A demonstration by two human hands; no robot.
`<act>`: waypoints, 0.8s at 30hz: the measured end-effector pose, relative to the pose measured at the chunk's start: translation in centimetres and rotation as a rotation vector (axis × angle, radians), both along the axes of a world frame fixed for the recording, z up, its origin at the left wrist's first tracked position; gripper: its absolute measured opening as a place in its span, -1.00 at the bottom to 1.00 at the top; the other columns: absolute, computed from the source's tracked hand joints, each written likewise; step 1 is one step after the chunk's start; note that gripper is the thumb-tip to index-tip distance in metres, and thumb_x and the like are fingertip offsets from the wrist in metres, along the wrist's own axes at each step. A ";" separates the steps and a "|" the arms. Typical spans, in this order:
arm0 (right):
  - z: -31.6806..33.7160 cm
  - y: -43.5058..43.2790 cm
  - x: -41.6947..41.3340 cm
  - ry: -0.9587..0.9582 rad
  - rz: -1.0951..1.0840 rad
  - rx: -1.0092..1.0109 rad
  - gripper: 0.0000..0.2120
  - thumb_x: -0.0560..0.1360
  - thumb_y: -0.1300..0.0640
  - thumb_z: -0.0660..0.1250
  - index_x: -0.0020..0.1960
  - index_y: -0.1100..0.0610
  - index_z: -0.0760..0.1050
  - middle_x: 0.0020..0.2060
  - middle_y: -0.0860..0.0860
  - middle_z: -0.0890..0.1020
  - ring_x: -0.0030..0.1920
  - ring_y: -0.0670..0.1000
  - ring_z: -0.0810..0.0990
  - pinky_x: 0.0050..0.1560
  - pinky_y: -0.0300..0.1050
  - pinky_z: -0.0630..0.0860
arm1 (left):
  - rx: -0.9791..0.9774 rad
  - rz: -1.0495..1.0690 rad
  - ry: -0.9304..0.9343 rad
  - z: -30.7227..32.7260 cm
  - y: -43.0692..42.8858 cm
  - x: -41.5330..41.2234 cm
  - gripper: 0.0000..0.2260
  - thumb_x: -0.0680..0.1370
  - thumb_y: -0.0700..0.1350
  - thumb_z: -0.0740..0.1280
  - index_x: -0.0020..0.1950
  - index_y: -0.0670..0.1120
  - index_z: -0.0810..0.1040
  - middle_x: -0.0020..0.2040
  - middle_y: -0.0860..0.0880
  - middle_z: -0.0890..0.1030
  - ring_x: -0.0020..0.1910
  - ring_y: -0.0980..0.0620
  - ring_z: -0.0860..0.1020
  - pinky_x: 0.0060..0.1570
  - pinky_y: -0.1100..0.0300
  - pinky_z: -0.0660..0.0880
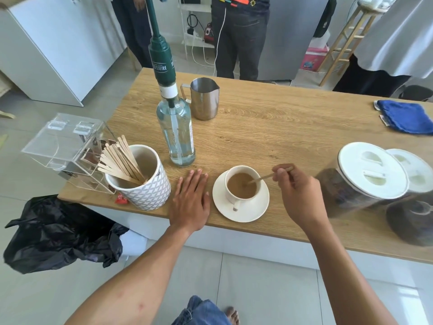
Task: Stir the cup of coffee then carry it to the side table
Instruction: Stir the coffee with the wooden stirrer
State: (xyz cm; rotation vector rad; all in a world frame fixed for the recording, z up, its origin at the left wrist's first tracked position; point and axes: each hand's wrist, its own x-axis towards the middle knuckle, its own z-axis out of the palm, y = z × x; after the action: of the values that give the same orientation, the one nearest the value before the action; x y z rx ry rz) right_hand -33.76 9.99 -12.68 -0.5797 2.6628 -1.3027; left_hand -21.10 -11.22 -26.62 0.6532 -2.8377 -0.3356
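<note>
White coffee cup (242, 185) standing upright on a white saucer (241, 207), near the front edge of a wooden table (269, 127); cup handle pointing toward the viewer. The cup is filled nearly to the rim with light brown, milky coffee (240, 186). A thin wooden stirrer (264, 177) leans obliquely over the right rim, its lower end dipped in the liquid and its upper end pinched in the fingers of the right hand (297, 191)
</note>
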 end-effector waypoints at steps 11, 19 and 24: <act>0.0 -0.5 0.6 0.008 0.021 0.027 -0.81 0.59 0.09 0.21 -0.08 -0.04 0.59 -0.34 -0.16 0.63 -0.32 -0.18 0.56 -0.31 -0.19 0.43 | 0.004 0.000 -0.004 0.0 0.1 0.0 -0.49 0.64 0.06 -0.05 0.56 -0.03 0.29 0.59 0.01 0.23 0.60 0.01 0.10 0.56 -0.07 0.03; 0.1 -0.4 1.0 -0.002 0.041 0.002 -0.82 0.59 0.13 0.23 -0.06 0.00 0.61 -0.28 -0.10 0.67 -0.25 -0.09 0.62 -0.22 -0.12 0.51 | -0.008 -0.001 -0.012 -0.1 0.1 0.0 -0.49 0.64 0.06 -0.05 0.56 -0.04 0.29 0.59 0.00 0.24 0.60 0.00 0.12 0.55 -0.09 0.08; 0.4 -0.1 0.4 0.006 -0.049 -0.051 -0.79 0.58 0.14 0.22 -0.14 -0.04 0.56 -0.36 -0.12 0.64 -0.38 -0.13 0.57 -0.32 -0.12 0.45 | -0.008 -0.001 -0.012 -0.1 0.1 -0.1 -0.49 0.64 0.06 -0.04 0.56 -0.04 0.28 0.59 0.00 0.24 0.60 0.00 0.12 0.56 -0.08 0.07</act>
State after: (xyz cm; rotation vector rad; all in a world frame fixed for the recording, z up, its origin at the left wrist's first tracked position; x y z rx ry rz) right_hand -33.38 9.89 -12.29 -0.5276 2.6719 -1.3876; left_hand -21.23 -11.08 -26.68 0.6546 -2.8498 -0.3210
